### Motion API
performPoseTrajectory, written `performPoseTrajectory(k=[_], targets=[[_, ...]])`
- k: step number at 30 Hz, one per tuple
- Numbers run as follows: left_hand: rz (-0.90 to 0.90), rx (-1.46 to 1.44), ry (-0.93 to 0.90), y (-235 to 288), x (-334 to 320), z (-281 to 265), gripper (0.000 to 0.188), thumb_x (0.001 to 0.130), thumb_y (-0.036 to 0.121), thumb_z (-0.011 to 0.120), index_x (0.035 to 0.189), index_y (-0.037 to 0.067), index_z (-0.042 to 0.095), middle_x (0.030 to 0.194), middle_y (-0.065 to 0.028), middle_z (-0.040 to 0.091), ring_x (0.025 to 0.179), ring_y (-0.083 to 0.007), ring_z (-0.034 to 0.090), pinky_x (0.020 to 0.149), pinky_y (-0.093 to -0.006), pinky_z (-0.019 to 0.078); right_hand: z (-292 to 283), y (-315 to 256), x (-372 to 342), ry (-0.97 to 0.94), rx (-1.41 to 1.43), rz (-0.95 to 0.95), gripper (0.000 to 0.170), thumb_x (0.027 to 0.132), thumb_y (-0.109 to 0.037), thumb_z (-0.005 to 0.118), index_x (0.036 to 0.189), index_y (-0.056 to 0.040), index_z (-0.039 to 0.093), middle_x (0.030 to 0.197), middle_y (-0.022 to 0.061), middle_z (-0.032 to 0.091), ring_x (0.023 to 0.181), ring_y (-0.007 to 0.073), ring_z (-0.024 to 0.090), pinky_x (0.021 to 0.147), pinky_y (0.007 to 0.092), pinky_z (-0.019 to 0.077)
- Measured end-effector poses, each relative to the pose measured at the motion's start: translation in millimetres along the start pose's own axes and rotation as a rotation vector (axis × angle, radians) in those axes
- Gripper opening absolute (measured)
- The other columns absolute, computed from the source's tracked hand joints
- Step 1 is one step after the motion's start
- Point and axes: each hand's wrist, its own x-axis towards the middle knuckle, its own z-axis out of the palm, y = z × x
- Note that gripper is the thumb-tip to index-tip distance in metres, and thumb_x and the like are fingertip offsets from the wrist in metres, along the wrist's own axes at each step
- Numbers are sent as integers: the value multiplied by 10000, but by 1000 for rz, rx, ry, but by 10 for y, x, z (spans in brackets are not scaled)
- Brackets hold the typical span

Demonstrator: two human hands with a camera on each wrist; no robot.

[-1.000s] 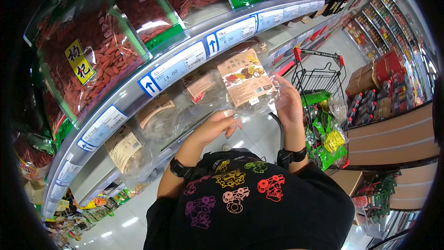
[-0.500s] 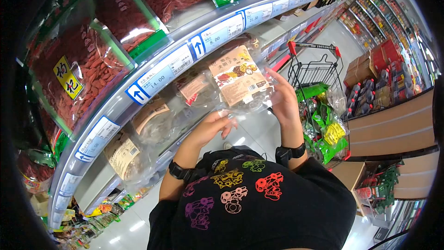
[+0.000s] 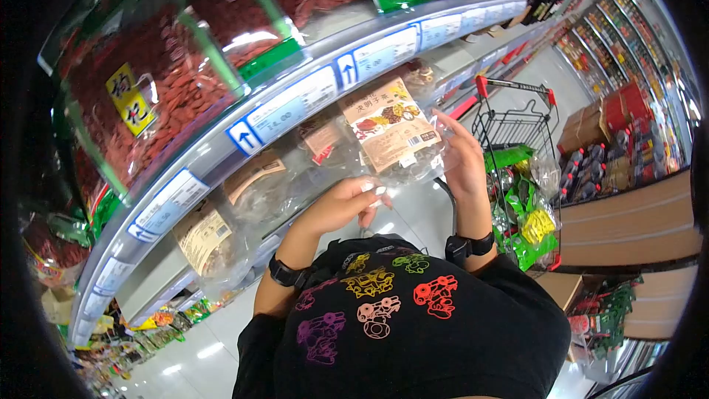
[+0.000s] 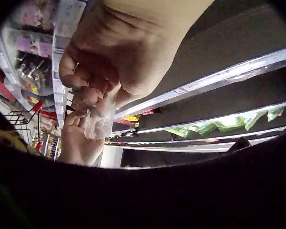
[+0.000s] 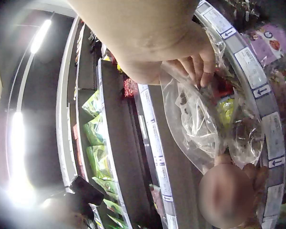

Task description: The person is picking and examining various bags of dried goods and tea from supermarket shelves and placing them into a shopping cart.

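Observation:
A clear plastic bag with a tan printed label (image 3: pixel 391 124) is held up at the shelf front, label facing the head camera. My left hand (image 3: pixel 343 205) pinches its lower left edge, thumb over curled fingers. On the opposite side, my right hand (image 3: pixel 465 166) grips the bag's edge with thumb and fingers. Clear plastic (image 4: pixel 99 125) shows between both hands in the left wrist view. From the right wrist, the bag's transparent back (image 5: pixel 195 121) is visible, with the right hand (image 5: pixel 181 47) above and the left hand (image 5: pixel 227 194), partly blurred, below.
Similar bags (image 3: pixel 255 177) lie on the shelf beneath a curved price rail (image 3: pixel 295 100). Large bags of red dried berries (image 3: pixel 173 66) fill the shelf above. A shopping cart (image 3: pixel 517 118) holding green packages stands at the right, near stacked boxes (image 3: pixel 587 129).
The head view has shifted slightly, so shelf, cart and hands appear a little farther right than half a second ago. Both hands keep hold of the bag, with little visible movement.

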Motion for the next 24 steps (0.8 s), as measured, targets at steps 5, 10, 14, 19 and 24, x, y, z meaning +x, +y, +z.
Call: performPoseTrajectory(k=[5,10,14,19,24], targets=[[40,-45,36,89,-157,-61,243,891,155,346,912,-31,501,537,-35,490,488,-93,467,505,-220,391,234,-7,40,-58,42,-9,424,743,-20,423,1162,33,460,974,89,557,825,133,533,740,249,429],[99,-170,175,45,-286,-139,283,904,196,323,890,-35,484,542,-45,490,500,-109,471,537,-232,399,409,103,128,-124,-84,3,390,782,-48,436,1163,35,453,1024,96,543,885,129,529,773,257,423],[100,-304,285,14,-319,-99,307,916,234,309,883,-23,474,561,-53,498,536,-116,481,566,-239,405,326,268,263,-85,-444,-105,331,812,-86,456,1121,34,478,1052,103,545,909,133,527,764,246,419],[197,-357,191,-89,-325,-110,282,927,257,274,1000,22,410,745,-98,536,600,-121,494,573,-233,401,395,379,307,-65,-584,-318,268,816,-95,488,1059,16,510,954,107,588,797,138,556,697,253,440],[162,-323,186,-151,-353,-87,280,921,282,289,1138,106,311,874,-153,516,626,-145,487,604,-254,411,432,428,335,-52,-811,-354,269,877,-186,443,1054,8,500,951,92,575,781,111,517,694,226,411]])
